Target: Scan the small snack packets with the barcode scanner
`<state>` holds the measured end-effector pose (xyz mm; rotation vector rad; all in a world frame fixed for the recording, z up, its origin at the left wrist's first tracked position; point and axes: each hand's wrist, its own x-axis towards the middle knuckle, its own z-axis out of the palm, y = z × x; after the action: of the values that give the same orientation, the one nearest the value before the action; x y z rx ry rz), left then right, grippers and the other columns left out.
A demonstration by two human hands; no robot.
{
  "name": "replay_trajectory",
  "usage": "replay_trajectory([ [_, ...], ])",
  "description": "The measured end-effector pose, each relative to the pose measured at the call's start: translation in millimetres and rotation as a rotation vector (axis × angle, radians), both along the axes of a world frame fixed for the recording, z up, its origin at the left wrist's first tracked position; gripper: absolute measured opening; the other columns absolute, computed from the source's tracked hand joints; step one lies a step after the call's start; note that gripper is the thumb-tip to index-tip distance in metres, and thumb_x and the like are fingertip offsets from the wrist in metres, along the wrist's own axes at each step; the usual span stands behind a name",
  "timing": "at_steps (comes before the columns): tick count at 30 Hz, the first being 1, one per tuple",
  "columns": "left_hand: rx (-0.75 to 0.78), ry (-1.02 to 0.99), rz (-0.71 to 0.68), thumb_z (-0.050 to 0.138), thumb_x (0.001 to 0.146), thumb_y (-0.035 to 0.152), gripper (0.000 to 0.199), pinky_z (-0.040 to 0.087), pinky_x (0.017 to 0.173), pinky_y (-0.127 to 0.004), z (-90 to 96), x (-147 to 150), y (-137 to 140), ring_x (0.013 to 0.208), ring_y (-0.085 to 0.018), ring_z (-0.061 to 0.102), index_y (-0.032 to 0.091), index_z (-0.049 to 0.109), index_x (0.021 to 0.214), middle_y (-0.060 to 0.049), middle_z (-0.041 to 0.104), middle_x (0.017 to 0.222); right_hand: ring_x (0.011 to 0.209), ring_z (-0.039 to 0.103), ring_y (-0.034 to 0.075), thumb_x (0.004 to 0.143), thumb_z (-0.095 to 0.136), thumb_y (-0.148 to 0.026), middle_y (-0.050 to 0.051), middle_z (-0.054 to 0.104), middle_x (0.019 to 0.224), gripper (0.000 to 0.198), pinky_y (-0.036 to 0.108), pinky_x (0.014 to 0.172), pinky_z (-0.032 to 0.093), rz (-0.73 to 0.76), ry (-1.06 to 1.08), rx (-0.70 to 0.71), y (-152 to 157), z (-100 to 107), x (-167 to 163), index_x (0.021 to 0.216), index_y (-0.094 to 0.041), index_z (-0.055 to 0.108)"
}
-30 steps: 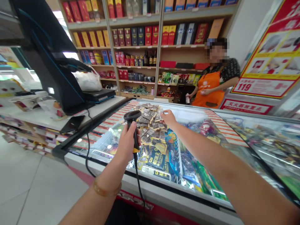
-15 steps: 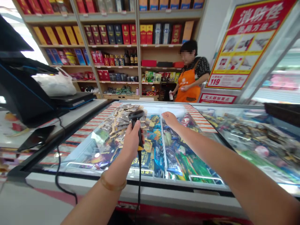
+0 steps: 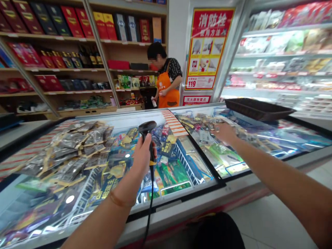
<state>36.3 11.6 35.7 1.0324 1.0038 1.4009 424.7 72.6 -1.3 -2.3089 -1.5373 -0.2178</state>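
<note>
A black barcode scanner (image 3: 147,127) stands upright in my left hand (image 3: 143,152), the fingers wrapped round its handle. Its cable drops down in front of the chest freezer (image 3: 166,211). My right hand (image 3: 225,133) is stretched out over the right-hand freezer section, close to a spread of small packets (image 3: 206,129). Its fingers are smeared by motion, and I cannot tell whether it touches a packet. On the left part of the glass lies a heap of clear-fronted packets with brown edges (image 3: 75,145).
A dark brown tray (image 3: 259,109) sits at the back right of the freezer. Beyond the freezer stands a person in an orange apron (image 3: 167,90). Shelves of boxes (image 3: 127,29) line the back wall, with a lit display fridge (image 3: 282,65) to the right.
The view has turned to the right. My right hand has moved from above the middle of the freezer to the packets on the right section. The scanner stays in my left hand.
</note>
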Motion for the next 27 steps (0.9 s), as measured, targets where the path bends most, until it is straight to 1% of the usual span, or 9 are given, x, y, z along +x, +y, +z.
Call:
replay_trajectory([
  [3,-0.024,0.023,-0.013,0.069,0.074,0.062,0.047,0.037,0.037,-0.021,-11.1,2,-1,0.040,-0.008,0.047,0.022,0.050,0.091,0.007,0.053,0.064,0.127,0.051,0.043,0.076,0.074,-0.049,0.023,0.066,0.124,0.050,0.055,0.098,0.039,-0.089,-0.187,-0.188,-19,-7,32,0.111,-0.013,0.071],
  [6,-0.039,0.040,-0.004,0.070,0.073,0.061,0.047,0.037,0.038,-0.022,-16.7,-2,-1,0.041,-0.008,0.047,0.022,0.051,0.093,0.007,0.054,0.065,0.124,0.054,0.039,0.089,0.063,-0.038,0.022,0.071,0.111,0.028,0.054,0.099,0.035,-0.057,-0.292,-0.249,-23,-12,34,0.100,-0.013,0.072],
  [8,-0.039,0.044,0.006,0.070,0.073,0.061,0.048,0.037,0.038,-0.022,-18.2,-6,0,0.041,-0.008,0.047,0.022,0.052,0.094,0.006,0.054,0.066,0.116,0.060,0.036,0.096,0.051,-0.027,0.022,0.072,0.106,0.026,0.054,0.099,0.033,-0.025,-0.305,-0.203,-17,-10,22,0.100,-0.012,0.072],
  [12,-0.039,0.050,-0.003,0.070,0.074,0.061,0.047,0.037,0.038,-0.022,-18.2,-9,0,0.041,-0.008,0.047,0.022,0.052,0.094,0.006,0.054,0.066,0.103,0.067,0.032,0.102,0.039,-0.029,0.020,0.072,0.107,0.036,0.049,0.095,0.037,0.092,-0.266,-0.086,11,7,-33,0.112,-0.014,0.070],
  [16,-0.047,0.059,-0.002,0.069,0.075,0.060,0.045,0.037,0.038,-0.022,-17.2,-11,-3,0.041,-0.008,0.047,0.022,0.050,0.090,0.006,0.054,0.066,0.102,0.067,0.032,0.102,0.037,-0.033,0.018,0.071,0.113,0.039,0.040,0.086,0.046,0.343,-0.077,-0.053,42,20,-124,0.113,-0.018,0.072],
  [18,-0.042,0.061,-0.001,0.069,0.075,0.061,0.046,0.037,0.038,-0.022,-17.9,-13,-2,0.041,-0.007,0.047,0.022,0.050,0.090,0.006,0.053,0.066,0.107,0.065,0.033,0.101,0.040,-0.032,0.019,0.069,0.116,0.038,0.040,0.089,0.047,0.467,-0.048,-0.052,53,20,-173,0.114,-0.016,0.072],
  [21,-0.031,0.056,-0.001,0.067,0.075,0.063,0.048,0.038,0.038,-0.022,-20.1,-15,0,0.040,-0.008,0.046,0.022,0.050,0.093,0.006,0.053,0.066,0.114,0.063,0.031,0.102,0.039,-0.038,0.017,0.068,0.121,0.042,0.037,0.092,0.046,0.564,-0.043,-0.059,65,16,-232,0.118,-0.016,0.072],
  [24,-0.018,0.050,0.015,0.066,0.076,0.063,0.047,0.038,0.038,-0.022,-21.1,-18,2,0.040,-0.008,0.047,0.022,0.048,0.091,0.006,0.054,0.065,0.115,0.062,0.028,0.103,0.032,-0.052,0.015,0.069,0.121,0.055,0.034,0.094,0.045,0.579,0.054,-0.061,76,10,-261,0.119,-0.018,0.071],
  [27,-0.022,0.036,0.043,0.065,0.079,0.062,0.045,0.037,0.039,-0.021,-19.6,-20,3,0.041,-0.007,0.048,0.022,0.047,0.089,0.006,0.054,0.067,0.113,0.063,0.026,0.104,0.027,-0.054,0.014,0.071,0.116,0.059,0.032,0.093,0.044,0.505,0.168,0.007,89,1,-258,0.114,-0.017,0.072],
])
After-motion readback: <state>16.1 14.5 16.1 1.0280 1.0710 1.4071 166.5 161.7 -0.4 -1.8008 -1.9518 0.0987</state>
